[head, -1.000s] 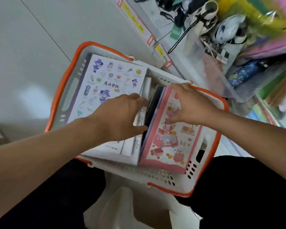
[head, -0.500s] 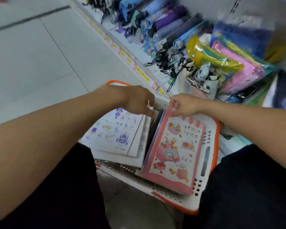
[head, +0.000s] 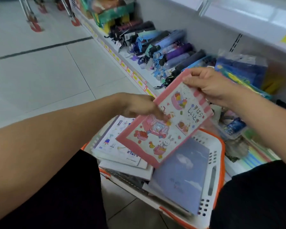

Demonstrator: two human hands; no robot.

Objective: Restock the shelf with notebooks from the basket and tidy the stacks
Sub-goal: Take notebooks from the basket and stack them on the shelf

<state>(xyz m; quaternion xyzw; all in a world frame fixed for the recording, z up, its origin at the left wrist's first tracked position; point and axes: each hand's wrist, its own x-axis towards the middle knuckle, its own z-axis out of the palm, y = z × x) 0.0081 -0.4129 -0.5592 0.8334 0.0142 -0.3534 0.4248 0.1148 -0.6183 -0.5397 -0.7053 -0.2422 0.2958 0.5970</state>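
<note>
A pink notebook point(head: 165, 126) with cartoon pictures is lifted and tilted above the white basket with an orange rim point(head: 219, 161). My right hand point(head: 208, 85) grips its top edge. My left hand point(head: 139, 104) holds its left edge, with the thumb on the cover. Left in the basket are a pale blue-grey notebook point(head: 183, 176) on the right and a white illustrated notebook point(head: 116, 144) on a stack at the left.
The low shelf point(head: 127, 66) runs along the right, holding folded umbrellas point(head: 168, 52) and packaged goods point(head: 243, 71). Tiled floor point(head: 48, 71) stretches to the left. My black-trousered knees flank the basket.
The pink notebook has come up out of the basket in both hands, uncovering the blue-grey notebook beneath. The view has swung up toward the shelf.
</note>
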